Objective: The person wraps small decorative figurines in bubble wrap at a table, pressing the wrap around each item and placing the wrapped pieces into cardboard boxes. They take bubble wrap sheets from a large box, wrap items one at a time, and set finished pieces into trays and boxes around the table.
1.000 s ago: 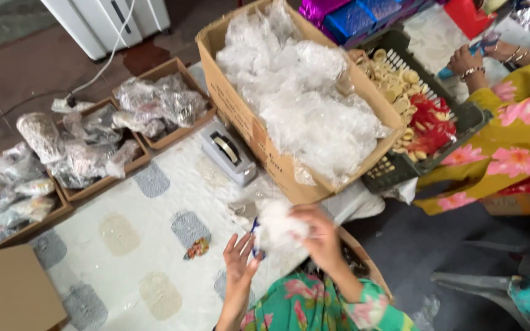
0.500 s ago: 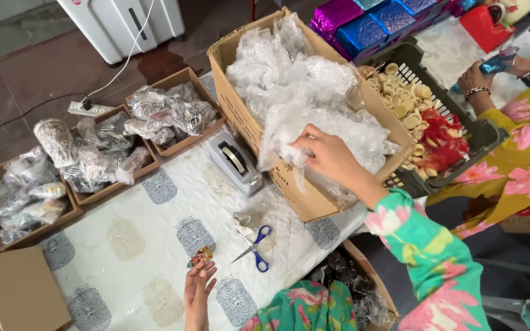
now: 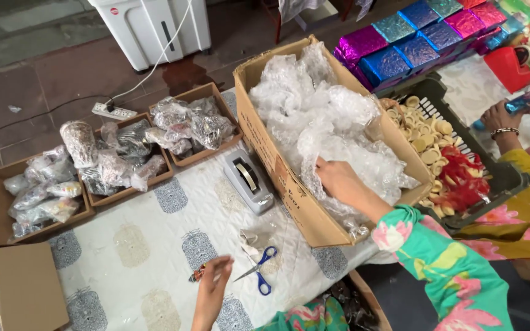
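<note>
So my right hand is down in the big brown cardboard box, fingers pinched on a sheet of clear bubble wrap near the box's front end. My left hand is by the near edge of the white quilted table cover, fingertips closed on a small multicoloured trinket; can't tell what it is, too small. Blue-handled scissors lie just beside that hand, blades open. A grey tape dispenser sits against the box's long side. Low cardboard trays of clear bagged items line the far-left edge. Off the right edge, another person's hands work over a dark plastic crate.
</note>
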